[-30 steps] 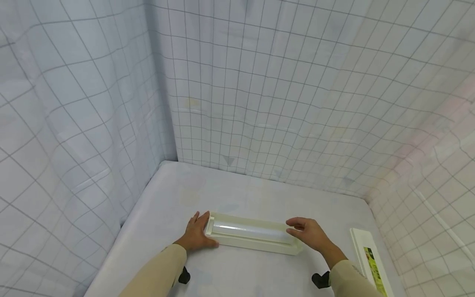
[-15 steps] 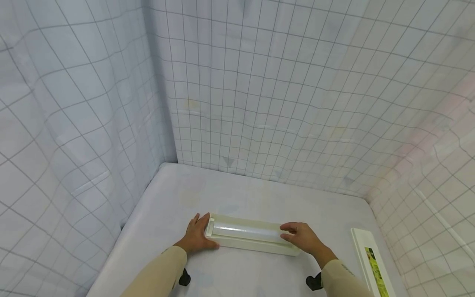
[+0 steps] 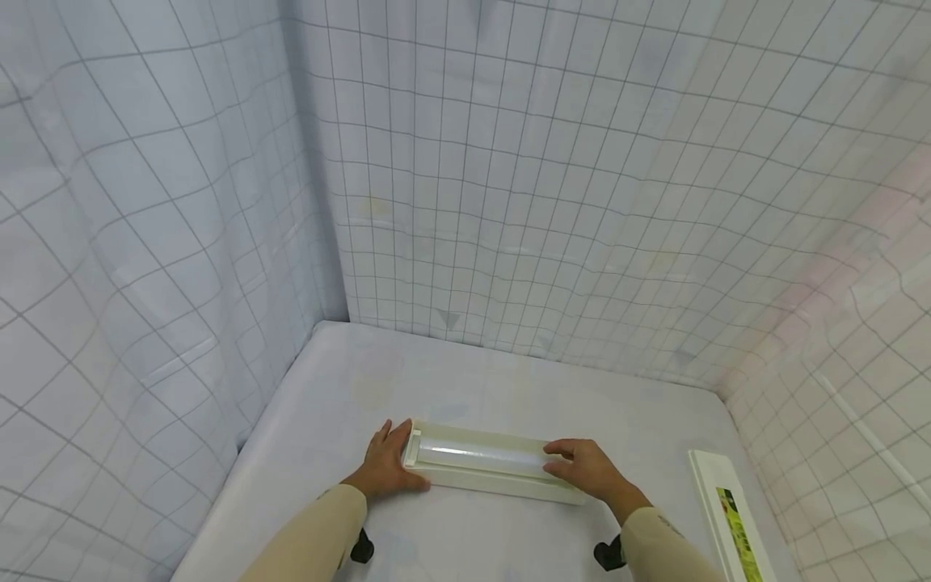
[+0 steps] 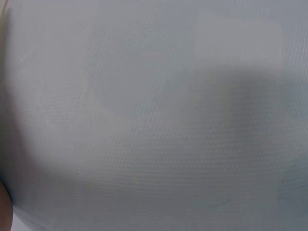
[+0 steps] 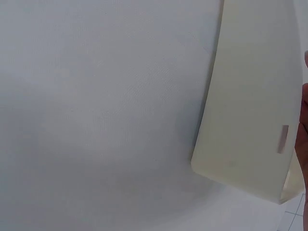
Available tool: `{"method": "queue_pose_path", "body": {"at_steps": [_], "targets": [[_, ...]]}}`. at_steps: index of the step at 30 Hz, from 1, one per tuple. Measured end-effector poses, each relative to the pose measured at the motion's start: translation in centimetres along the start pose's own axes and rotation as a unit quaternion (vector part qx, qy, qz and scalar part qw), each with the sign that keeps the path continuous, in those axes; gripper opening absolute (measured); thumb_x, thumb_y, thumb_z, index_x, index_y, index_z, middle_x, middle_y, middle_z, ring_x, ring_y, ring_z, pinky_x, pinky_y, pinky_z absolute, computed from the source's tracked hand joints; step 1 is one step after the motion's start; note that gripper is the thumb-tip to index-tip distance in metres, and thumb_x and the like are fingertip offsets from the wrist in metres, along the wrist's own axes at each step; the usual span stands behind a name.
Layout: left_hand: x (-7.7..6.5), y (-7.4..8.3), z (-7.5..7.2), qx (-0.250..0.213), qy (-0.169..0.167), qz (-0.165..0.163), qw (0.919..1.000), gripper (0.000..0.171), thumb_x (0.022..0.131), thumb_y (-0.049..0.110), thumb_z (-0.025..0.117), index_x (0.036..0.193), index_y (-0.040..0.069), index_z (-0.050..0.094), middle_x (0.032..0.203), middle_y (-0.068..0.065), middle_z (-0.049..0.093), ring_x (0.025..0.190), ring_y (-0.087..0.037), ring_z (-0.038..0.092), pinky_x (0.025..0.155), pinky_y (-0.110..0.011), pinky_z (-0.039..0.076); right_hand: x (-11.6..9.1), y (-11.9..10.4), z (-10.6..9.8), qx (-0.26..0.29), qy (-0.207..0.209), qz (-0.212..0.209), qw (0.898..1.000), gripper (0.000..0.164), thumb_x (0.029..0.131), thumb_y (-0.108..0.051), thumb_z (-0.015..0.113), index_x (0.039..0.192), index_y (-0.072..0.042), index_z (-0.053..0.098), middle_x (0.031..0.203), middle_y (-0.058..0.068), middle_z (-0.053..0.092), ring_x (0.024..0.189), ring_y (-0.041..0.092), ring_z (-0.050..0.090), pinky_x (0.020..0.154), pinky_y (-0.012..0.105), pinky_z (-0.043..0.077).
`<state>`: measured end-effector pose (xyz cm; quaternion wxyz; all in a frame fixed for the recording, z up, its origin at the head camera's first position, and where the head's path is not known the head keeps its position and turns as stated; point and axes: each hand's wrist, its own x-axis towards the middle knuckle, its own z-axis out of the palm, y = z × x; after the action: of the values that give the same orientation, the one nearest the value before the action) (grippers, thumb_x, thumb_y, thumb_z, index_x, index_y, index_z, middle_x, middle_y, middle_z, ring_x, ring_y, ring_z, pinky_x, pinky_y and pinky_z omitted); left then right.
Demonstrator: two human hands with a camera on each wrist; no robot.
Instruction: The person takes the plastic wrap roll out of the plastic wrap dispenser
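Observation:
A long white cling film dispenser box (image 3: 502,483) lies lidless on the white-covered table in the head view. Inside it is a shiny roll of clear film (image 3: 480,457). My left hand (image 3: 385,465) grips the box's left end, thumb at the front corner and fingers at the back. Over the roll's right end is my right hand (image 3: 589,469), fingers and thumb apart, their tips at the film; whether they press on it is hard to see. The right wrist view shows the box's plain side (image 5: 250,96), with part of the hand at the edge.
A long white lid (image 3: 716,485) with a yellow-green label (image 3: 738,529) lies to the right. Grid-patterned sheets (image 3: 509,202) hang around the table (image 3: 407,372) at the back and both sides. The left wrist view shows mostly table cover.
My right hand has moved a little left along the roll, from the box's right end. The left hand keeps its hold on the left end, and the box has barely moved.

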<state>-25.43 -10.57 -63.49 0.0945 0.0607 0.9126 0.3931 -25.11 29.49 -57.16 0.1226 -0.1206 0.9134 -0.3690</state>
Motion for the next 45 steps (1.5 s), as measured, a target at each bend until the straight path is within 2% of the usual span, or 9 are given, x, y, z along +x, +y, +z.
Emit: {"method": "queue_pose_path", "body": {"at_steps": [7,19,24,30,35,45], "targets": [[-0.2,0.1,-0.2,-0.001,-0.002,0.003,1.0,0.122,0.06,0.04,0.098,0.158,0.006,0.035,0.162,-0.014,0.04,0.156,-0.047,0.012,0.123,-0.071,0.016,0.4,0.2,0.4,-0.039,-0.006,-0.008,0.999,0.037,0.09,-0.029,0.079,0.121,-0.01,0.074,0.131,0.013,0.071,0.124,0.04,0.065,0.103,0.055,0.053],[-0.4,0.4,-0.3,-0.004,-0.004,-0.005,1.0,0.123,0.059,0.04,0.098,0.158,0.007,0.034,0.162,-0.014,0.041,0.157,-0.047,0.013,0.122,-0.071,0.017,1.1,0.0,1.3,-0.06,-0.026,0.001,0.998,0.048,0.086,-0.033,0.083,0.126,-0.01,0.072,0.134,0.012,0.069,0.129,0.037,0.062,0.107,0.055,0.05],[-0.4,0.5,-0.4,-0.002,-0.005,-0.007,1.0,0.123,0.059,0.04,0.098,0.158,0.006,0.034,0.162,-0.015,0.04,0.157,-0.046,0.012,0.123,-0.07,0.015,1.3,-0.4,1.4,-0.063,-0.025,-0.003,0.998,0.05,0.085,-0.034,0.083,0.127,-0.009,0.072,0.132,0.011,0.071,0.128,0.037,0.063,0.107,0.056,0.05],[-0.3,0.5,-0.4,-0.002,-0.007,-0.011,0.9999,0.123,0.059,0.042,0.098,0.159,0.008,0.034,0.163,-0.013,0.04,0.157,-0.046,0.012,0.123,-0.07,0.015,1.6,-0.3,1.6,-0.067,-0.026,-0.008,0.997,0.052,0.084,-0.036,0.084,0.127,-0.01,0.072,0.13,0.008,0.072,0.123,0.032,0.066,0.104,0.051,0.054],[-0.4,0.4,-0.5,-0.005,-0.005,-0.008,0.9999,0.123,0.059,0.04,0.099,0.158,0.006,0.034,0.162,-0.015,0.04,0.157,-0.047,0.012,0.123,-0.071,0.015,1.7,-0.1,2.0,-0.049,-0.026,-0.004,0.998,0.05,0.082,-0.035,0.086,0.124,-0.011,0.073,0.127,0.007,0.073,0.119,0.031,0.067,0.1,0.048,0.056],[-0.3,0.4,-0.4,0.001,-0.003,0.005,1.0,0.123,0.06,0.041,0.098,0.158,0.004,0.034,0.161,-0.015,0.041,0.157,-0.046,0.013,0.124,-0.069,0.013,2.0,0.7,2.8,-0.04,-0.035,-0.016,0.998,0.047,0.081,-0.033,0.086,0.121,-0.01,0.074,0.13,0.01,0.072,0.122,0.032,0.068,0.103,0.048,0.055]]}}
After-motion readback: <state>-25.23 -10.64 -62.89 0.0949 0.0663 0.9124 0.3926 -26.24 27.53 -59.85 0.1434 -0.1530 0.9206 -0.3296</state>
